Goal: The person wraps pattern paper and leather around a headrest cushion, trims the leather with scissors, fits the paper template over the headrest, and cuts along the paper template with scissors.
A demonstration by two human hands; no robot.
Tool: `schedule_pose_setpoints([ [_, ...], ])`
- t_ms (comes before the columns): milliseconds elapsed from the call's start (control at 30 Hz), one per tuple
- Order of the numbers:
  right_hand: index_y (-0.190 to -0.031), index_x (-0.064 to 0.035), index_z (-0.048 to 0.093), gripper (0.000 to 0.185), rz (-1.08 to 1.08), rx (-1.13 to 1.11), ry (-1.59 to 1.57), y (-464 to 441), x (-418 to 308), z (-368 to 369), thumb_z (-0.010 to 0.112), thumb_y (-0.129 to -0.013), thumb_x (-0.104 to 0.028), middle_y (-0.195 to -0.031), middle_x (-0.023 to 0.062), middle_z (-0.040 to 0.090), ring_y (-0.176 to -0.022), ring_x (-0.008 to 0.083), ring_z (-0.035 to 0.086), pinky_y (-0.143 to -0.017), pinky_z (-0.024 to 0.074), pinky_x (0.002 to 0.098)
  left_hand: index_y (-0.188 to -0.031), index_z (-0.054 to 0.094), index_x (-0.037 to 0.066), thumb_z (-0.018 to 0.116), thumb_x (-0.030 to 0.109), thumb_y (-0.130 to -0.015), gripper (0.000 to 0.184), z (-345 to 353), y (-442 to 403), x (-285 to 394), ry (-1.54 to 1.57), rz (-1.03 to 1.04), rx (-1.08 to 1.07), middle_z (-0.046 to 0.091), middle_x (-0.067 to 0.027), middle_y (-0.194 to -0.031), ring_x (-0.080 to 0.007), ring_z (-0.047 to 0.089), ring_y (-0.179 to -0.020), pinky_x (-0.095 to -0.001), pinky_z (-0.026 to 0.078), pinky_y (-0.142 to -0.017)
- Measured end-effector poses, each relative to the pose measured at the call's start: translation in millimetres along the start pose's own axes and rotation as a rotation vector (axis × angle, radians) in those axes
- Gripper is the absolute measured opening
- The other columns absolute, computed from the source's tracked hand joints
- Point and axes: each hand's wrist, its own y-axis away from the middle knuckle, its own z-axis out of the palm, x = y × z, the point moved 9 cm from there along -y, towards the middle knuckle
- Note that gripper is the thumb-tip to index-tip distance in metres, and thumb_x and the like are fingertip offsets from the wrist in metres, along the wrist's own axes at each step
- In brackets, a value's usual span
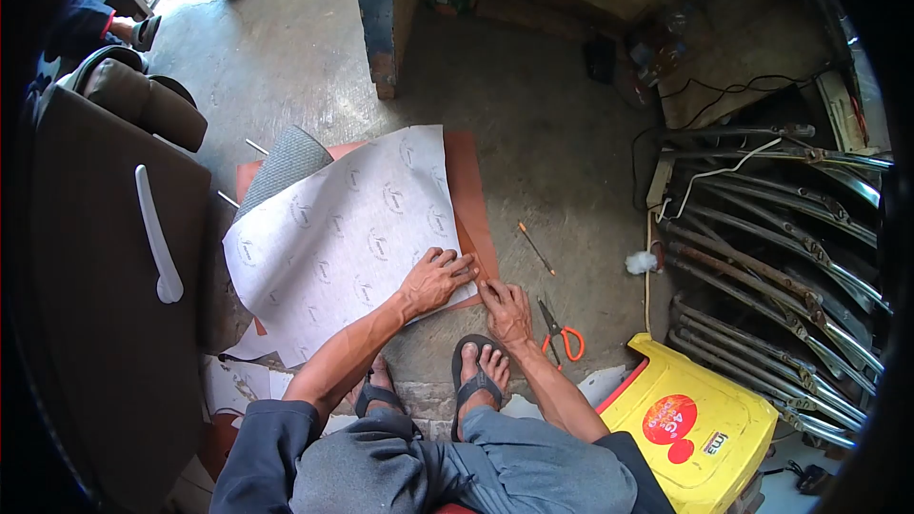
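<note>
Where hands rest, layered sheets beneath

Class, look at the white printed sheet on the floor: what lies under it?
Reddish-brown material shows past the right edge of the white printed sheet, and also at its upper left. Whatever lies beneath the middle is covered from view.
</note>
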Motion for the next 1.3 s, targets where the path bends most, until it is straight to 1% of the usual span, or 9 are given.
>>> schedule_pose_setpoints([
  [200,-0.104,-0.0027,0.072,0.030,0.336,0.125,-0.308,-26.4,24.0,-5.9,0.073,-0.086,-0.027,-0.105,0.0174,0.068,-0.098,0.0369,0.062,-0.084,0.0501,0.0437,-0.139,0.058,0.014,0.061,0.005,-0.084,0.056,-46.8,20.4,-13.5,0.262,-0.168,0.289,0.052,-0.0189,-0.144,-0.0351,0.056,-0.122,-0.0457,0.045,-0.102],
  [400,-0.100,0.0011,0.070,0.027,0.891,-0.099,-0.736,11.0,103.4,31.2,0.070,-0.094,-0.026,-0.075,0.0038,0.065,-0.065,0.0116,0.060,-0.054,0.0501,0.0286,-0.131,0.061,0.004,0.060,-0.002,-0.082,0.049,-181.4,156.5,-99.4,-0.110,-0.691,0.869,0.058,-0.0233,-0.130,-0.0411,0.055,-0.123,-0.0502,0.039,-0.109],
  [533,-0.111,0.0013,0.067,0.030,0.902,-0.055,-0.884,38.6,111.1,42.2,0.070,-0.094,-0.023,-0.078,0.0022,0.065,-0.064,0.0088,0.059,-0.052,0.0496,0.0254,-0.128,0.056,-0.007,0.063,0.024,-0.093,0.047,-238.9,284.1,-204.3,-0.383,-1.329,0.921,0.060,-0.0237,-0.124,-0.0373,0.055,-0.121,-0.0471,0.041,-0.106],
  [633,-0.117,0.0015,0.065,0.033,0.869,-0.045,-0.879,38.4,106.8,38.9,0.070,-0.093,-0.021,-0.080,0.0013,0.065,-0.065,0.0077,0.059,-0.053,0.0504,0.0238,-0.118,0.065,-0.001,0.058,0.056,-0.095,0.062,-142.5,339.8,-302.2,0.980,-1.774,0.663,0.070,-0.0216,-0.111,-0.0323,0.069,-0.100,-0.0466,0.053,-0.090],
  [733,-0.121,0.0020,0.064,0.036,0.912,-0.080,-0.815,35.9,106.9,37.5,0.070,-0.093,-0.021,-0.079,0.0016,0.065,-0.066,0.0087,0.060,-0.053,0.0517,0.0244,-0.112,0.067,0.001,0.065,0.048,-0.096,0.049,-68.4,317.5,-349.0,1.667,-1.463,0.788,0.072,-0.0155,-0.106,-0.0272,0.072,-0.086,-0.0425,0.059,-0.078],
  [867,-0.121,0.0023,0.065,0.039,0.868,-0.087,-0.774,37.1,104.1,34.3,0.070,-0.091,-0.022,-0.079,0.0055,0.067,-0.065,0.0138,0.063,-0.055,0.0544,0.0299,-0.113,0.065,0.002,0.071,0.028,-0.095,0.032,-122.5,282.5,-337.7,1.562,-1.267,0.677,0.072,-0.0113,-0.106,-0.0208,0.071,-0.086,-0.0382,0.059,-0.079],
  [1000,-0.121,0.0013,0.065,0.037,0.893,-0.038,-0.739,36.0,105.6,31.5,0.069,-0.091,-0.021,-0.079,0.0058,0.068,-0.066,0.0137,0.064,-0.056,0.0552,0.0307,-0.097,0.074,0.003,0.071,0.023,-0.095,0.020,-219.8,233.4,-298.0,0.897,-1.041,0.624,0.069,-0.0002,-0.086,-0.0092,0.062,-0.076,-0.0255,0.048,-0.072],
  [1167,-0.126,0.0010,0.063,0.041,0.949,-0.107,-0.729,33.7,93.8,21.2,0.069,-0.093,-0.021,-0.081,0.0048,0.067,-0.067,0.0109,0.063,-0.056,0.0527,0.0283,-0.094,0.073,0.004,0.076,0.013,-0.082,0.015,-360.6,153.6,-152.0,-0.331,-0.534,0.653,0.074,-0.0096,-0.099,-0.0274,0.065,-0.104,-0.0418,0.048,-0.093],
  [1300,-0.125,-0.0001,0.065,0.043,0.847,-0.095,-0.524,34.3,115.3,37.9,0.071,-0.091,-0.025,-0.086,0.0072,0.070,-0.074,0.0141,0.066,-0.063,0.0545,0.0310,-0.097,0.071,0.006,0.072,0.011,-0.085,0.013,-432.8,131.6,-74.0,-0.505,-0.413,0.694,0.073,-0.0083,-0.100,-0.0261,0.067,-0.107,-0.0477,0.040,-0.108],
])
